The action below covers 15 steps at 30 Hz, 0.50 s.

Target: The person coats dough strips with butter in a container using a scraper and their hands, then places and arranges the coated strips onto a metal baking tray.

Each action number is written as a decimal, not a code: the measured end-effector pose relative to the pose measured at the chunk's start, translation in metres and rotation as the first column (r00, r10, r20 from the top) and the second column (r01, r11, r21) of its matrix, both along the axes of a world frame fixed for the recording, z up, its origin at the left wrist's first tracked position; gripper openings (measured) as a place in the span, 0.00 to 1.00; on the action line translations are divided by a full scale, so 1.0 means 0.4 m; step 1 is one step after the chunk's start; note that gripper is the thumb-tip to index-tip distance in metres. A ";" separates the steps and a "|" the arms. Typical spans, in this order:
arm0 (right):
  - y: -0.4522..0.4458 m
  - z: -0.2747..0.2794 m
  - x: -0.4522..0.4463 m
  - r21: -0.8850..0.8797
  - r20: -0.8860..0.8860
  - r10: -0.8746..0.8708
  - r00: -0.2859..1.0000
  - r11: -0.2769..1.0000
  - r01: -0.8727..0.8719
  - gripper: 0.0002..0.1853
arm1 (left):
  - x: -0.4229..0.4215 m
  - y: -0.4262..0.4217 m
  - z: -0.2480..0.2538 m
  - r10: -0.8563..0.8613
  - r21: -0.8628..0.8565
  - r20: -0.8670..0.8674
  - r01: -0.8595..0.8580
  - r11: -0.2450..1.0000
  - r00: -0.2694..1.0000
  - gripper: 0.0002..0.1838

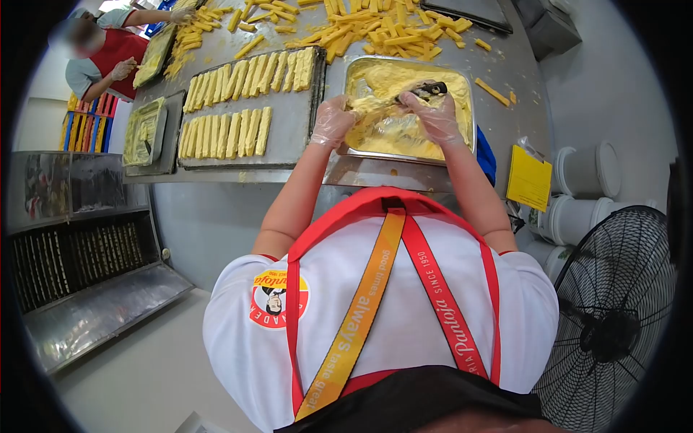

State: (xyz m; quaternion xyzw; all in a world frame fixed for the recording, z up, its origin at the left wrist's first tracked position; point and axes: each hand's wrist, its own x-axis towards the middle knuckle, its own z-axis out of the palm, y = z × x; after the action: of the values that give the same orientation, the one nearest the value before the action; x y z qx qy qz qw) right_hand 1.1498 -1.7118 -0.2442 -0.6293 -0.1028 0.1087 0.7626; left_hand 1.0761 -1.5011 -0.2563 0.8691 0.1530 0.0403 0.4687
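Observation:
A steel tray [473, 108] of pale yellow cream [386, 133] lies in front of me. My left hand [333, 123], in a clear plastic glove, is closed at the tray's left edge around the end of a cream-covered yellow stick [364, 108]. My right hand [437, 119], gloved too, grips a black-handled tool [429, 89] above the cream; its working end is smeared and hard to make out. Left of my left hand, a dark baking tray [292, 119] bears two rows of coated sticks [224, 133].
Plain yellow sticks [390, 32] are heaped at the back of the metal table [505, 79]. A co-worker in a red apron [119, 61] stands at the far left near another cream tray [144, 133]. A black fan [613, 325] and white buckets [588, 169] stand at right.

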 end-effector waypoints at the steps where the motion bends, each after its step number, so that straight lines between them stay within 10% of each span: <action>1: -0.010 -0.024 0.027 -0.199 0.163 -0.052 0.985 0.976 0.084 0.09 | -0.006 0.000 0.012 0.008 -0.049 -0.013 -0.009 0.999 1.000 0.13; 3: -0.038 -0.054 0.066 -0.508 0.483 -0.043 0.875 0.800 0.320 0.09 | -0.035 0.001 0.032 0.026 -0.150 -0.047 -0.033 0.988 0.999 0.13; 6: -0.045 -0.033 0.057 -0.522 0.507 -0.080 0.858 0.764 0.380 0.10 | -0.080 0.056 -0.061 0.133 -0.096 0.273 -0.110 0.989 0.953 0.11; 9: -0.042 -0.031 0.034 -0.482 0.529 -0.085 0.845 0.789 0.381 0.10 | -0.188 0.112 0.036 0.159 0.398 0.445 -0.354 0.846 0.881 0.09; 15: -0.017 -0.024 0.020 -0.475 0.510 -0.087 0.856 0.801 0.365 0.09 | -0.333 0.258 -0.061 0.281 0.517 0.428 -0.487 0.704 0.859 0.07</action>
State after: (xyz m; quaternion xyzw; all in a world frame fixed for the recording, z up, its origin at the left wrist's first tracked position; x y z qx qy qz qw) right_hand 1.1578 -1.7187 -0.2537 -0.8383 -0.1673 -0.1141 0.5062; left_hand 0.9428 -1.3978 -0.2808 0.9018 0.2345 0.3245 0.1626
